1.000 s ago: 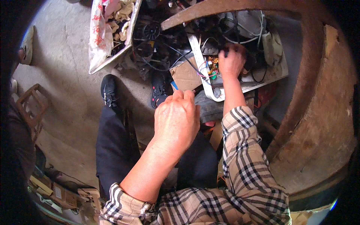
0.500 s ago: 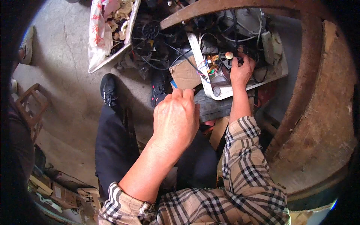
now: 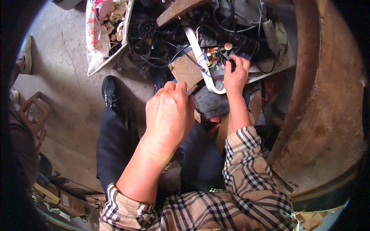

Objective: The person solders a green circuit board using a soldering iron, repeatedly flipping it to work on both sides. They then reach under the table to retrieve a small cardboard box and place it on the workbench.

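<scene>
My left hand (image 3: pixel 168 111) is closed in front of my lap. A thin, dull rod-like end (image 3: pixel 192 90) sticks out beside its curled fingers; the rest of it is hidden under the hand. My right hand (image 3: pixel 236 75) reaches over a white tray (image 3: pixel 201 57), thumb and fingers apart, with nothing visible between them. Just beyond its fingertips is a small round, pale-topped piece (image 3: pixel 228 46). Coppery parts (image 3: pixel 211 52) and thin coloured wires (image 3: pixel 202 61) lie in the tray left of that hand.
A cardboard piece (image 3: pixel 185 70) leans by the tray's left side. Black cables and dark parts (image 3: pixel 146 29) pile up behind it. A white bag (image 3: pixel 92 42) lines a box of scraps at far left. A curved wooden edge (image 3: pixel 304 77) borders the right.
My right hand has drawn slightly left and its fingers have come away from the dark parts. My left hand has shifted a little left, and the thin rod-like end shows more.
</scene>
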